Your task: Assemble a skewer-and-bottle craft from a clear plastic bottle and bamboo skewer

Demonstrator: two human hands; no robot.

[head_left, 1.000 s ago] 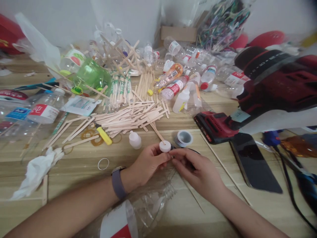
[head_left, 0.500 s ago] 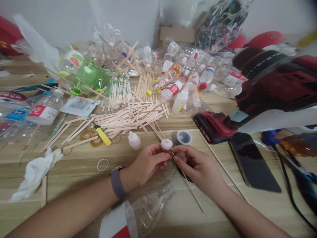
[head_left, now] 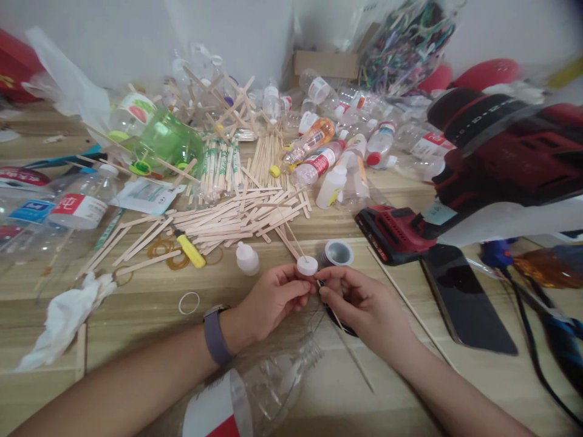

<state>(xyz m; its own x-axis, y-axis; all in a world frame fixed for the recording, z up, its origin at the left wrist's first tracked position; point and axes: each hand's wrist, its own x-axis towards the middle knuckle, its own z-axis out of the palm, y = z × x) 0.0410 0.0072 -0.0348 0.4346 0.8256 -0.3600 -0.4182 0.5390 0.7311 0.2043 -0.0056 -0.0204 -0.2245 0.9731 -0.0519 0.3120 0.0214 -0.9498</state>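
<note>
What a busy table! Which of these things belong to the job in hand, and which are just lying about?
In hand:
- white cap, in the left hand
- thin stick, in the right hand

Apparently just lying about:
- phone
- red-and-black power tool
- yellow-handled tool
- green bottle

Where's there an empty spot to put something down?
There's bare table between the crumpled white wad, the white ring and the left forearm. Another bare patch lies between the phone, the black cable and the right forearm. It's crowded farther back, with piled wooden sticks and bottles, and tight beside the white cap, where a grey cup stands.
</note>
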